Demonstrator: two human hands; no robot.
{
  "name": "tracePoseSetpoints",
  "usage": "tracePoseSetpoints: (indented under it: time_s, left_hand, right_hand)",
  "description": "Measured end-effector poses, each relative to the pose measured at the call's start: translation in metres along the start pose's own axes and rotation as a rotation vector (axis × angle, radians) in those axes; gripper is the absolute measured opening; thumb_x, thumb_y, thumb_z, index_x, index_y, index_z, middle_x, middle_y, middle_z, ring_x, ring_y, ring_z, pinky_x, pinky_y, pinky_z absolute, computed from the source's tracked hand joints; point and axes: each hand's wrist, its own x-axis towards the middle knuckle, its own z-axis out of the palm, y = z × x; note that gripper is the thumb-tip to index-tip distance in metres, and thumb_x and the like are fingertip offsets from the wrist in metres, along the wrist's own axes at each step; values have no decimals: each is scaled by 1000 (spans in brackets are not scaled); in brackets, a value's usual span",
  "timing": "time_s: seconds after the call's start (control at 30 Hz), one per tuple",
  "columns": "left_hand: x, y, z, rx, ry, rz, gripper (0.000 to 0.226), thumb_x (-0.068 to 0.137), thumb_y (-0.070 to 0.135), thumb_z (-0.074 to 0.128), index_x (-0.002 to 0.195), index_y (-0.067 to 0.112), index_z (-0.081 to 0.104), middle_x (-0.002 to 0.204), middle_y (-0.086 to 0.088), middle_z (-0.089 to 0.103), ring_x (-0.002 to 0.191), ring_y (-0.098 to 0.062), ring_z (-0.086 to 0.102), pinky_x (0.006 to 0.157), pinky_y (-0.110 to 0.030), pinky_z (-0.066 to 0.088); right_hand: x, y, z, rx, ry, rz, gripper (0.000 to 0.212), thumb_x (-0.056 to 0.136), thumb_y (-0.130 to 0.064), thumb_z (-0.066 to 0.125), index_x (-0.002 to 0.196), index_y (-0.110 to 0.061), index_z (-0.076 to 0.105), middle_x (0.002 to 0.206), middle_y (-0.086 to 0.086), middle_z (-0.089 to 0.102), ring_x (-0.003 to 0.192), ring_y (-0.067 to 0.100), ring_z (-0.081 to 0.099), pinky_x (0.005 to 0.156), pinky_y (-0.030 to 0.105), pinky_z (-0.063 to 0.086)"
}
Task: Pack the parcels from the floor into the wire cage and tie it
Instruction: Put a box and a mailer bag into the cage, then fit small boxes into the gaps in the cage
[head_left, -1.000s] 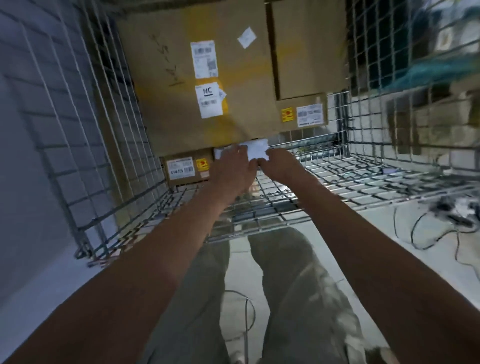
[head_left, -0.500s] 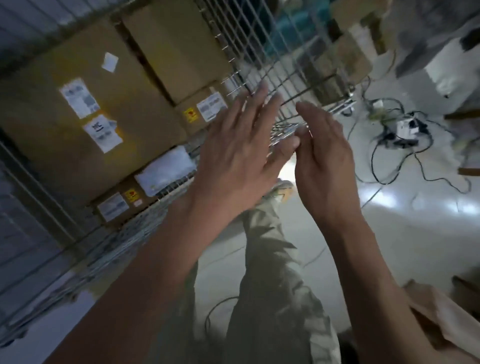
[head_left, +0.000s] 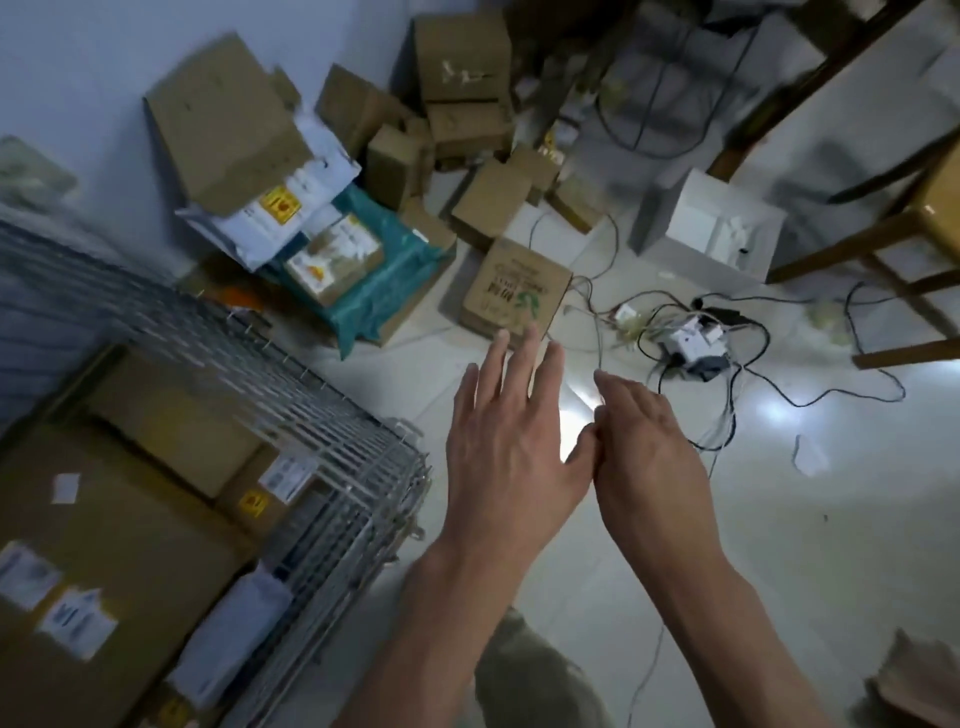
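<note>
Now that the white parcel has been left inside, both hands have come off it and out of the wire cage (head_left: 332, 441), and the head view has swung from the cage interior to the floor pile. Left hand (head_left: 511, 452) and right hand (head_left: 644, 441) hang side by side above the floor, thumbs almost touching, fingers (head_left: 524, 364) straight and spread, holding nothing. Cage sits lower left, already carrying large brown boxes (head_left: 119, 545) with labels and a soft white parcel (head_left: 228, 634) against the mesh wall. Remaining parcels are outside the cage: the printed brown box (head_left: 517, 293) just beyond the left fingertips, a teal mailer stack (head_left: 363, 270) beside the cage corner, more cartons (head_left: 462, 62) along the wall. Cables and a power strip (head_left: 691, 340) lie right of the printed box, close to it.

Judgement: one placement finished, next pick starting, likely the printed box. Plenty of parcels left, tying not near. Watch for snagging the cables on the lift
</note>
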Motion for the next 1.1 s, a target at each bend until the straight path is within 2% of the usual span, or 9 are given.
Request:
tracePoseSetpoints:
  time_s: [0.1,0.23,0.3,0.4,0.53,0.7,0.87,1.0,1.1]
  left_hand:
    - [46,5,13,-15,-21,-60,76,95,55,57,159,23,32,171,-2,20,158,-24,16,126,-45,24]
    - [113,-1,37,-52,-105,-76,70,98,46,58,158,21,32,171,-4,16,157,-26,19,124,-48,28]
    - [147,-10,56,-76,-108,-157,67,98,49,55,155,20,38,168,-5,28,153,-27,30,119,-49,36]
    - [216,-23,77,-53,-92,-266,72,94,58,47,154,19,42,163,-4,39,149,-27,39,116,-50,41]
    - [313,-41,89,11,-294,-267,76,101,59,41,162,20,19,171,-4,18,156,-26,19,126,-45,22]
    - [390,-63,96,59,-263,-302,79,93,57,50,158,15,30,164,-8,32,149,-29,33,118,-48,35]
    - [448,-87,110,141,-251,-301,80,85,62,39,151,16,37,154,-9,42,136,-30,44,108,-47,44]
    - [528,-112,150,159,-212,-321,78,97,57,51,157,13,28,164,-12,31,148,-32,35,115,-50,36]
    - [589,-135,203,129,-247,-337,82,97,58,51,160,14,22,167,-13,24,151,-34,29,118,-50,30]
  right_hand:
    - [49,11,-10,48,-49,-5,47,102,-17,46,148,-18,47,139,-2,57,126,20,52,83,36,50]
    - [100,14,-21,373,-118,147,53,101,-53,38,150,-34,44,149,-22,45,139,3,43,110,28,39]
    - [128,24,-20,322,-151,240,53,100,-51,39,151,-36,40,152,-26,37,146,4,34,109,23,32]
    - [195,37,-11,278,-229,376,51,103,-44,43,152,-35,37,159,-15,34,148,11,32,108,26,32]
    - [297,58,-10,226,-253,296,53,104,-40,45,155,-25,37,160,-6,37,146,16,35,111,27,31]
    - [411,63,-7,167,-253,159,54,104,-36,48,153,-14,39,153,7,45,140,29,43,111,37,37]
    - [513,66,1,129,-298,54,55,104,-38,47,153,-14,39,154,9,45,140,29,42,109,38,39]
    - [612,91,48,108,-274,-75,52,99,-39,52,146,-19,47,145,9,51,133,30,49,103,43,47]
    - [690,125,110,61,-308,-43,54,95,-38,55,143,-16,47,139,13,54,129,34,51,101,46,48]
